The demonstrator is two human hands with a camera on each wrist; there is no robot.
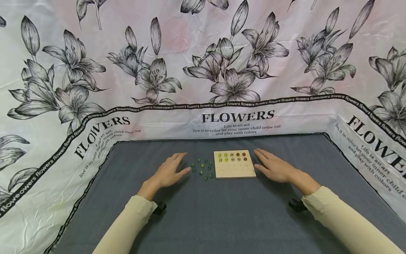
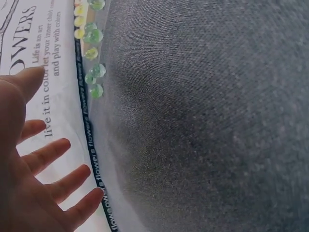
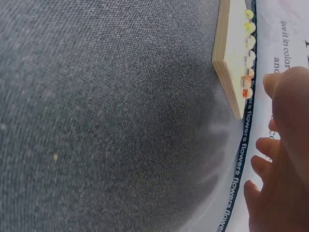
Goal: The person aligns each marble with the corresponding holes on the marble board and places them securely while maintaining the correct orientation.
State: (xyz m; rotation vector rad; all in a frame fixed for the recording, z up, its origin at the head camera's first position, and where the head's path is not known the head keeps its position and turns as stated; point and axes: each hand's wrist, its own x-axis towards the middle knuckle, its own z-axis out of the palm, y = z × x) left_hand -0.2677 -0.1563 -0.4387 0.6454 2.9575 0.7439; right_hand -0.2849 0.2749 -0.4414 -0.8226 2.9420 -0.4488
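Note:
A pale wooden board (image 1: 234,173) with rows of round hollows lies on the grey cloth. Its two far rows hold marbles, running from yellow-green (image 1: 226,155) at the left through clear to brownish orange (image 1: 244,154) at the right; the near rows show bare hollows. Several loose green marbles (image 1: 201,173) are scattered left of the board. My left hand (image 1: 169,171) is beside them, fingers extended and holding nothing. At the board's right edge is my right hand (image 1: 274,167), fingers also extended and nothing in its grasp. In the right wrist view the board (image 3: 234,53) shows its thick layered edge.
Grey cloth (image 1: 203,218) covers the table. A white flower-printed sheet (image 1: 171,123) with black lettering rises behind it and along both sides. Dark wrist camera mounts (image 1: 297,205) sit under both cream sleeves (image 1: 342,218).

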